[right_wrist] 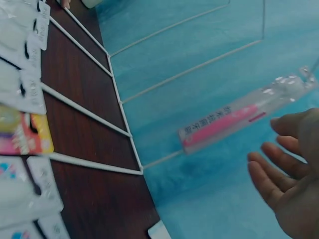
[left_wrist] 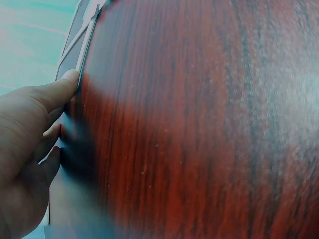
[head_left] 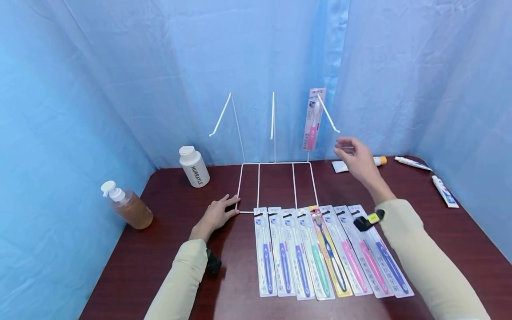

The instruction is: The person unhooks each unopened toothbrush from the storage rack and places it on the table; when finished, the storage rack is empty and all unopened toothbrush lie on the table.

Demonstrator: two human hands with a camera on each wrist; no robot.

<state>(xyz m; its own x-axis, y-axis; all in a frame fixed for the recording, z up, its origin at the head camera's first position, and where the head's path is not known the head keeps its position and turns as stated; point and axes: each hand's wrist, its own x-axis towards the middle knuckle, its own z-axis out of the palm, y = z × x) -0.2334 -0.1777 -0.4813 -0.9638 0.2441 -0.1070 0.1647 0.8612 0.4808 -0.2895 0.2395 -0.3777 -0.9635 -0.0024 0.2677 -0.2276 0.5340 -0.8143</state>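
A white wire rack [head_left: 276, 163] stands on the table with three slanted arms. From its right arm [head_left: 329, 114] hangs a packaged pink toothbrush [head_left: 313, 124], also seen in the right wrist view. My right hand [head_left: 356, 161] is raised just below that arm's tip, fingers loosely bent with nothing between them. The left hand [head_left: 218, 214] rests at the rack's front left corner, thumb and fingers touching the wire. Several packaged toothbrushes [head_left: 283, 253] with purple, green and pink handles lie in a row at the front, one in a yellow-edged pack [head_left: 334, 253], overlapping the rack's front wire.
A white bottle [head_left: 195, 169] and an amber pump bottle [head_left: 134, 211] stand at the left. Toothpaste tubes lie at the right: one [head_left: 340, 166] behind the right hand, another [head_left: 412, 163] farther back and one [head_left: 445, 192] near the table's edge. Blue curtains surround the table.
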